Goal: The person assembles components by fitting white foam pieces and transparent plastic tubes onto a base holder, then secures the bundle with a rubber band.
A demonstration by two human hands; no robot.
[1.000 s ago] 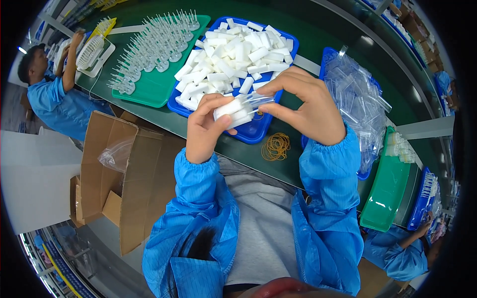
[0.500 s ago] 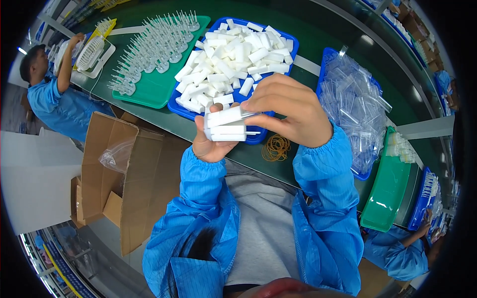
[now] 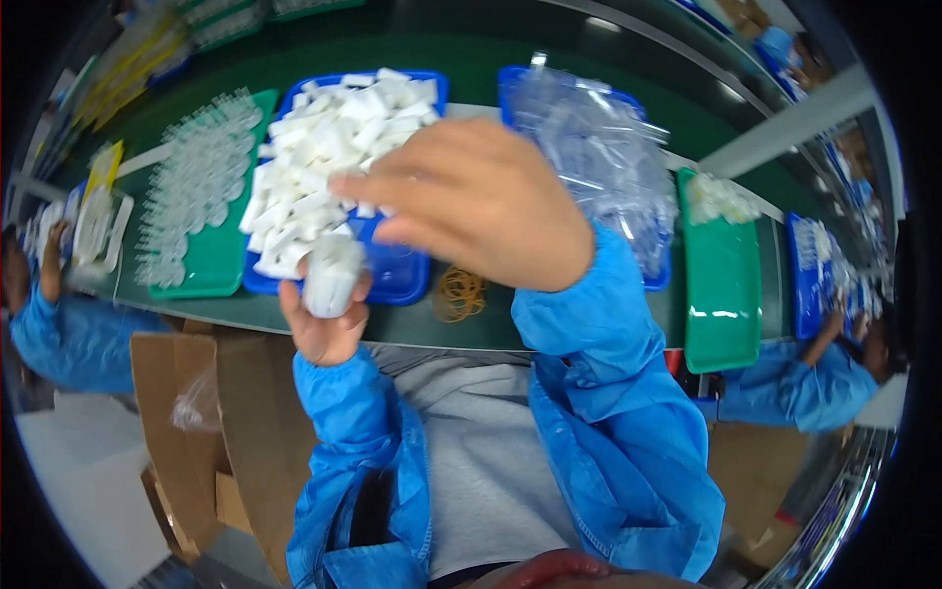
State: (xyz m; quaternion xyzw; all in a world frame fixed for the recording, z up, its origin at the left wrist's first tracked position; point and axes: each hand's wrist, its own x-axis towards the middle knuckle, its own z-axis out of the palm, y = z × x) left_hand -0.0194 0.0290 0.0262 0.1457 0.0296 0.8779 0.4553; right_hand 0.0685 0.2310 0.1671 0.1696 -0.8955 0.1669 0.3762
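Observation:
In my left hand [image 3: 329, 329] is a clear-based piece with white blocks on its pins [image 3: 334, 280], now blurred and turned partly end-on. The fingers close round its sides, just in front of the blue tray [image 3: 400, 280] heaped with small white blocks [image 3: 339, 128]. My right hand [image 3: 481, 201] hovers over that tray's right side, apart from the held piece. Motion smears it, but its fingers and thumb reach left with a gap between them, and I see nothing held. Part of the heap is hidden behind this hand.
Pinned clear bases [image 3: 201, 167] stand on a green tray [image 3: 211, 275] at left. Rubber bands [image 3: 459, 294] lie near the table edge. Clear plastic sleeves [image 3: 599, 157] fill another blue tray; a green tray [image 3: 721, 314] is farther right. Cardboard box [image 3: 177, 432] below left; co-workers at both sides.
The view has shifted, with trays now farther left. My right hand has come off the held piece and sits above the white blocks. My left hand has tilted the piece upward.

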